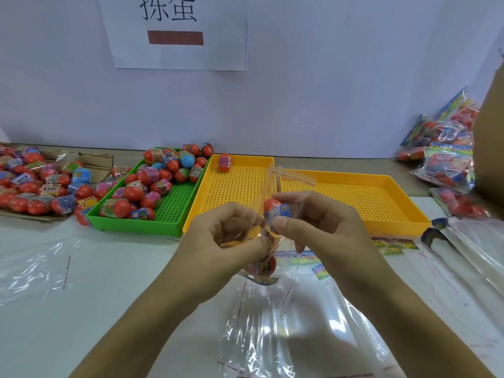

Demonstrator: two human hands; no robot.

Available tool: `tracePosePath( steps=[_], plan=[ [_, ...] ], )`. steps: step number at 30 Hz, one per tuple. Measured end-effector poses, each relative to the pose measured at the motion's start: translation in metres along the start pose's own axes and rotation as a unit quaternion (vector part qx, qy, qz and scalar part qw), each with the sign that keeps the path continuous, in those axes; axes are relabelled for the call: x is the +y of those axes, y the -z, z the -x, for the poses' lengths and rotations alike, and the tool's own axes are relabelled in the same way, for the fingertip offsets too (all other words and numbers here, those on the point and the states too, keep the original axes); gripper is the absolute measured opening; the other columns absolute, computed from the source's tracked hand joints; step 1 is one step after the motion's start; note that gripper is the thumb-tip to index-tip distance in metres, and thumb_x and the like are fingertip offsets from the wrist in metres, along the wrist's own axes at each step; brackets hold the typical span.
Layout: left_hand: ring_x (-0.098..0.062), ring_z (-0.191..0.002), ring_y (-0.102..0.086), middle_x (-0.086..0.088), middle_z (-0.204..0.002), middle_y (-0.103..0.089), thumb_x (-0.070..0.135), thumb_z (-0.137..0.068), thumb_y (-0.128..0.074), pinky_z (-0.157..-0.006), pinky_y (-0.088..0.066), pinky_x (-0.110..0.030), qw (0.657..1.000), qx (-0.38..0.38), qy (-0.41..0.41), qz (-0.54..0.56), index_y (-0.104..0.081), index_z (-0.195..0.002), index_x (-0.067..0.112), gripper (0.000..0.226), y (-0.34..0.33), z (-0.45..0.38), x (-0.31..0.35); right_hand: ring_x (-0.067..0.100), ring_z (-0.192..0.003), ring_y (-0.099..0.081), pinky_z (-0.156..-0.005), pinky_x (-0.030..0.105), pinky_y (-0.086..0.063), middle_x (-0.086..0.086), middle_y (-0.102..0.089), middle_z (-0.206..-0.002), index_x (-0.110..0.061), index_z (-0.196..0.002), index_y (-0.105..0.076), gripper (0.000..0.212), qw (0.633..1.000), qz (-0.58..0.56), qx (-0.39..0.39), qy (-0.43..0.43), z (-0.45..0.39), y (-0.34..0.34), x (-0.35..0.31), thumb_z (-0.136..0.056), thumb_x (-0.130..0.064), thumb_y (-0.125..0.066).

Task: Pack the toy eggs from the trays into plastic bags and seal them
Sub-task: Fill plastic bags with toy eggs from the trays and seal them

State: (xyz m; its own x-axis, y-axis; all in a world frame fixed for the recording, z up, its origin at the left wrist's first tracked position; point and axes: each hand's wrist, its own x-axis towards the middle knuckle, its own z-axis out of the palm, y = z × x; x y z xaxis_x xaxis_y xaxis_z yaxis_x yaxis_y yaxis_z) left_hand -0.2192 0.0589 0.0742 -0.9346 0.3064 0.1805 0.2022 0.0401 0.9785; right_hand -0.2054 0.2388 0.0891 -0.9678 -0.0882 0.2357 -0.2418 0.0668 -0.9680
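My right hand (313,219) grips a red toy egg with a blue wrapper (276,210) at the mouth of a clear plastic bag (275,181). My left hand (231,233) pinches the bag's other side, fingers curled on the film. Another egg (263,267) lies low inside the same bag, below my hands. A green tray (174,214) at the left holds several red and blue eggs. One single egg (224,162) sits in the far corner of the nearer yellow tray (234,186).
A second yellow tray (354,197) stands at the right. Cardboard (95,159) with many loose eggs lies far left. Filled bags (447,156) pile up at the far right. Flat clear bags (286,323) cover the white table in front.
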Motion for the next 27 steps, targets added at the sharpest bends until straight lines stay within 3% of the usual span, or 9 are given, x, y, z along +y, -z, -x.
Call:
tracePosePath(
  steps=[4, 7, 10, 12, 15, 23, 27],
  plan=[
    [-0.025, -0.070, -0.055, -0.024, -0.077, -0.055, 0.041, -0.061, -0.068, -0.065, -0.050, -0.036, 1.000, 0.007, -0.008, -0.014, -0.063, -0.083, 0.015, 0.034, -0.002, 0.001, 0.001, 0.005, -0.069, -0.063, -0.058, 0.013, -0.047, -0.004, -0.073, -0.080, -0.022, -0.098, -0.076, 0.026, 1.000, -0.006, -0.005, -0.001, 0.001, -0.003, 0.001, -0.072, -0.024, -0.076],
    [-0.036, -0.081, -0.064, -0.022, -0.087, -0.061, 0.041, -0.062, -0.072, -0.072, -0.054, -0.036, 0.999, -0.039, 0.021, 0.005, -0.064, -0.089, 0.023, 0.033, 0.003, 0.001, 0.003, 0.001, -0.059, -0.061, -0.057, 0.011, -0.046, -0.009, -0.068, -0.068, -0.014, -0.097, -0.074, 0.024, 0.999, -0.040, 0.000, 0.013, 0.000, -0.004, -0.001, -0.073, -0.017, -0.073],
    [-0.029, -0.100, -0.070, -0.013, -0.106, -0.069, 0.032, -0.063, -0.082, -0.082, -0.058, -0.034, 0.987, -0.144, 0.068, 0.011, -0.060, -0.108, 0.028, 0.050, 0.012, 0.003, 0.003, 0.002, -0.056, -0.059, -0.056, 0.013, -0.045, -0.007, -0.067, -0.067, -0.012, -0.092, -0.074, 0.019, 0.998, -0.053, 0.029, 0.021, -0.001, 0.000, -0.002, -0.074, -0.017, -0.072],
    [-0.025, -0.101, -0.071, -0.009, -0.108, -0.071, 0.025, -0.064, -0.085, -0.088, -0.059, -0.041, 0.989, -0.126, 0.070, -0.024, -0.061, -0.112, 0.025, 0.054, 0.011, 0.003, 0.001, 0.003, -0.056, -0.057, -0.054, 0.017, -0.045, -0.007, -0.068, -0.068, -0.014, -0.089, -0.074, 0.015, 0.998, -0.049, 0.036, 0.018, -0.001, 0.002, -0.002, -0.074, -0.020, -0.071],
    [-0.031, -0.091, -0.072, -0.009, -0.099, -0.074, 0.019, -0.066, -0.084, -0.088, -0.057, -0.049, 0.995, -0.070, 0.061, -0.045, -0.069, -0.106, 0.022, 0.043, 0.004, 0.002, 0.003, 0.003, -0.058, -0.059, -0.054, 0.015, -0.045, -0.006, -0.069, -0.070, -0.016, -0.087, -0.075, 0.013, 0.998, -0.050, 0.030, 0.025, -0.001, 0.001, -0.002, -0.075, -0.018, -0.071],
    [-0.026, -0.085, -0.073, -0.007, -0.082, -0.075, 0.024, -0.061, -0.089, -0.089, -0.058, -0.048, 0.996, -0.052, 0.052, -0.048, -0.072, -0.097, 0.030, 0.040, 0.001, 0.002, 0.005, 0.003, -0.061, -0.057, -0.058, 0.013, -0.045, -0.005, -0.068, -0.073, -0.019, -0.091, -0.075, 0.017, 0.999, -0.014, 0.022, 0.034, 0.000, 0.000, -0.001, -0.075, -0.021, -0.072],
    [-0.030, -0.089, -0.073, -0.011, -0.089, -0.074, 0.023, -0.061, -0.088, -0.085, -0.060, -0.041, 0.996, -0.061, 0.053, -0.027, -0.071, -0.097, 0.032, 0.041, 0.004, 0.002, 0.003, 0.003, -0.060, -0.059, -0.057, 0.013, -0.046, -0.004, -0.068, -0.073, -0.020, -0.088, -0.074, 0.013, 0.999, -0.024, 0.024, 0.037, -0.001, 0.001, -0.002, -0.075, -0.019, -0.071]
  ],
)
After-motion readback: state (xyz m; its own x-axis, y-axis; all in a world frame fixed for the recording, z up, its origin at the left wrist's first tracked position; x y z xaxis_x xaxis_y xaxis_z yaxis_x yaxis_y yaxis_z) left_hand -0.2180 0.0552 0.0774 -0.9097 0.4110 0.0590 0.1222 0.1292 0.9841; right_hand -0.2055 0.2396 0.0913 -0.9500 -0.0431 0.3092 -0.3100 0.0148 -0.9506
